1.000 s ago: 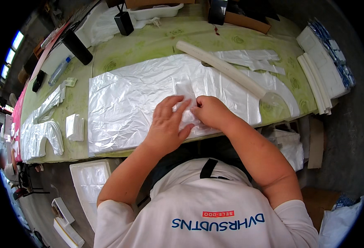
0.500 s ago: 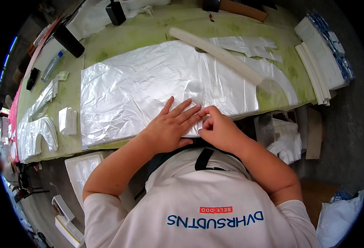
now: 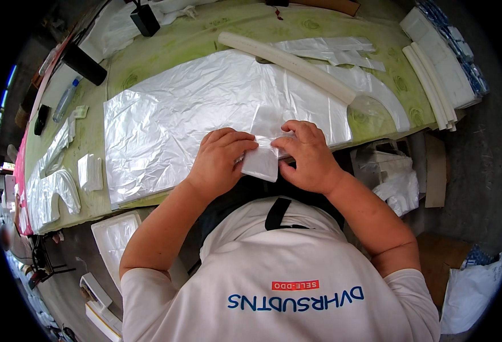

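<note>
Hands (image 3: 219,162) (image 3: 312,159) hold folded plastic (image 3: 260,166) at green table (image 3: 188,37), grey floor (image 3: 479,165) beyond.

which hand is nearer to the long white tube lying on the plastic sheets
Right. The right hand is on the near side of the tube, toward its right end; the left hand is farther off, at the left edge of the folded plastic.

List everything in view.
table: 1, green, centre
folded plastic: 1, whitish, near edge
plastic sheet: 1+, silvery, mid-table
tube: 1, cream, across sheet
pack: 1, white, beside sheet
other plastic: uncounted, white, table's left
bottle: 1, clear, far left
cylinder: 1, black, beside bottle
box: 1, black, far edge
rods: 2+, white, table's right
bag: 1, white, lower right
floor clutter: uncounted, mixed, both sides
shirt: 1, white, bottom
left grip, right grip: 2, bare, at folded plastic
</note>
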`<state>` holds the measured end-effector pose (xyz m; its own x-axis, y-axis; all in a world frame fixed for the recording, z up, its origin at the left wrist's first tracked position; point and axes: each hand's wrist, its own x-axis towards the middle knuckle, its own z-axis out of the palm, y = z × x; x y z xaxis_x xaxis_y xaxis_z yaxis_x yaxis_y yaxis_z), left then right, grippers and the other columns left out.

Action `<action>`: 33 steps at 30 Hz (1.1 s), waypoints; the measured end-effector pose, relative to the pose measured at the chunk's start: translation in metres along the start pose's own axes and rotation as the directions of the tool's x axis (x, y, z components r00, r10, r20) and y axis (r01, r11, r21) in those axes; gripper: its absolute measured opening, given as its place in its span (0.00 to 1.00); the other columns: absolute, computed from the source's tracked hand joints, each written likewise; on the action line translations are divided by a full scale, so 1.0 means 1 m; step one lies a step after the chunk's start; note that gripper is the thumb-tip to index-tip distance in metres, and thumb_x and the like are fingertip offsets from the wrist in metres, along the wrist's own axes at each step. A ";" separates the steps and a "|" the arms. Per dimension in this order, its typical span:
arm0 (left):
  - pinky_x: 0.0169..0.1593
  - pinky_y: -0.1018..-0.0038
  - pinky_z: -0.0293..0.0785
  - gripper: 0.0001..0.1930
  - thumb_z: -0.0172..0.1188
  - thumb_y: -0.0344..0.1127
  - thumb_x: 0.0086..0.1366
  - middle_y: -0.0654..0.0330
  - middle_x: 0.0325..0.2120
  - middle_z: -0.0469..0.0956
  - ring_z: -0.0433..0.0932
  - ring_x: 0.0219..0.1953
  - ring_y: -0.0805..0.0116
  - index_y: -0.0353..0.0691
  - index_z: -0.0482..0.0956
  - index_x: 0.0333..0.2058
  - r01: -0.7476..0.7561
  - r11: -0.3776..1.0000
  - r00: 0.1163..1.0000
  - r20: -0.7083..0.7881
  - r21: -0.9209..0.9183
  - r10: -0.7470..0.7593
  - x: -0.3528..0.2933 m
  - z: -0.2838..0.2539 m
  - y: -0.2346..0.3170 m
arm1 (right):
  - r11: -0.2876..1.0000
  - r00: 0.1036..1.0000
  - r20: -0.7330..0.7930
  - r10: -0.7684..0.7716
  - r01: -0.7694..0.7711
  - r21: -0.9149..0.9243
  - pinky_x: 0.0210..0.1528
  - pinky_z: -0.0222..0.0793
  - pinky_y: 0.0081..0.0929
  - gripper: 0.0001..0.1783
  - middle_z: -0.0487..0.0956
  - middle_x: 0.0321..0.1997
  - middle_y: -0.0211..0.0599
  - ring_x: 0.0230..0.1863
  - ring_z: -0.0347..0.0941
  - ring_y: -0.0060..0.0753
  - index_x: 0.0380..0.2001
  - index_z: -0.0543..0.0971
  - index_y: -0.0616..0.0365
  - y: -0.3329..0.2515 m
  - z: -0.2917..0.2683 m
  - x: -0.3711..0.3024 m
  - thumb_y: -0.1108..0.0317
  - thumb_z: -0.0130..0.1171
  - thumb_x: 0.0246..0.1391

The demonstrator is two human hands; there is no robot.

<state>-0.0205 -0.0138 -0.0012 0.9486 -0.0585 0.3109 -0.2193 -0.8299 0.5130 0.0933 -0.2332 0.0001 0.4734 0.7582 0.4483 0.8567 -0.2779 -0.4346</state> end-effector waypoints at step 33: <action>0.68 0.52 0.59 0.26 0.65 0.42 0.66 0.50 0.62 0.68 0.67 0.64 0.51 0.43 0.72 0.60 0.050 0.998 0.998 -0.035 -0.041 -0.052 -0.009 0.014 0.043 | 0.898 0.880 0.178 0.439 -0.433 -0.076 0.52 0.73 0.46 0.24 0.80 0.43 0.45 0.47 0.77 0.52 0.50 0.81 0.50 0.011 0.006 0.043 0.58 0.63 0.48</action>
<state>-0.0353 -0.0565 0.0069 0.9502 0.0039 0.3117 -0.1804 -0.8086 0.5600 0.1216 -0.2001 0.0104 0.7565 0.6507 0.0645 0.5804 -0.6227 -0.5248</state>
